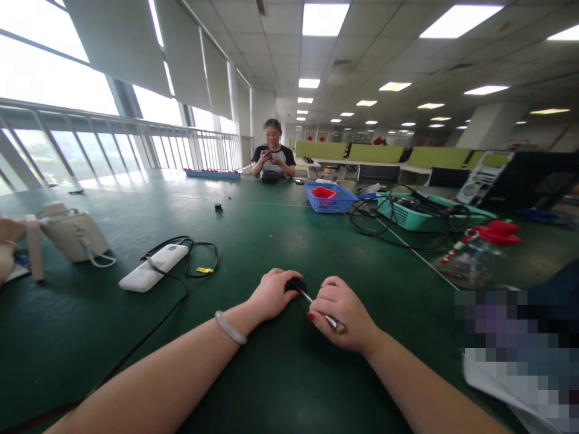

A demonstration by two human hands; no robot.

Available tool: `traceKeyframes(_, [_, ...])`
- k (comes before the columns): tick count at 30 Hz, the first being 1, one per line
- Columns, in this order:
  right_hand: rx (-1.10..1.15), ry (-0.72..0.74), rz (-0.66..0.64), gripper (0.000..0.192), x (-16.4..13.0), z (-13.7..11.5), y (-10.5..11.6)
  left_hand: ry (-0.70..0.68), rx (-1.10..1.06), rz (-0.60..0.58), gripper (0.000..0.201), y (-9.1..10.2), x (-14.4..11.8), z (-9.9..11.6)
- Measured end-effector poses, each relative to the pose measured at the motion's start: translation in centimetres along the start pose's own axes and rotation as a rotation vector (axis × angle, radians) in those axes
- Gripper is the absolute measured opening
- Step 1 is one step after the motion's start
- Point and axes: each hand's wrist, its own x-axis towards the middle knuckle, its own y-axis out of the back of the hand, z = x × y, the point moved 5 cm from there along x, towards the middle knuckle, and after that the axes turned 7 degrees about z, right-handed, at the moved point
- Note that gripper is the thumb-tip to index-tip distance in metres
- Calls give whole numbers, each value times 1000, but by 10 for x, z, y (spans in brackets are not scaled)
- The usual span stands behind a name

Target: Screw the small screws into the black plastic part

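My left hand (272, 293), with a pale bangle at the wrist, is closed around a small black part (295, 284) and steadies it on the green table. The fingers hide much of this part, so its kind is unclear. In my right hand (341, 310) is a slim screwdriver (335, 324) with a thin metal shaft and a brownish handle end. Its shaft slants up and left, and the tip meets the black part or lies right beside it.
On the green table (244, 241), a white power bank (154, 268) with a black strap lies left, near a cream bottle (75, 232). A blue basket (330, 199), a teal basket (407, 214) with cables and a red-lidded bottle (479, 259) stand right. A person (273, 154) sits opposite.
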Motion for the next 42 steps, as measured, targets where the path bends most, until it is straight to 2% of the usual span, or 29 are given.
traceKeyframes(15, [-112, -7, -75, 29, 3, -3, -9, -1, 0, 1, 41, 0, 1, 0])
traceKeyframes(23, [-94, -6, 23, 31, 2, -2, -7, -10, -14, 7, 45, 1, 1, 2])
traceKeyframes(28, [21, -194, 175, 32, 0, 14, 2, 12, -43, 8, 64, 2, -1, 1])
traceKeyframes(32, [151, -460, 315, 38, -9, 36, 9, -14, -71, -30, 75, 2, -3, 5])
traceKeyframes(35, [288, -712, 372, 42, -18, 52, 9, -50, -66, -35, 69, 4, -5, 9])
traceKeyframes(37, [401, -828, 393, 43, -22, 58, 8, -74, -54, -24, 62, 5, -6, 11])
traceKeyframes(42, [626, -875, 358, 45, -22, 58, -4, -84, -14, -40, 55, 5, -8, 11])
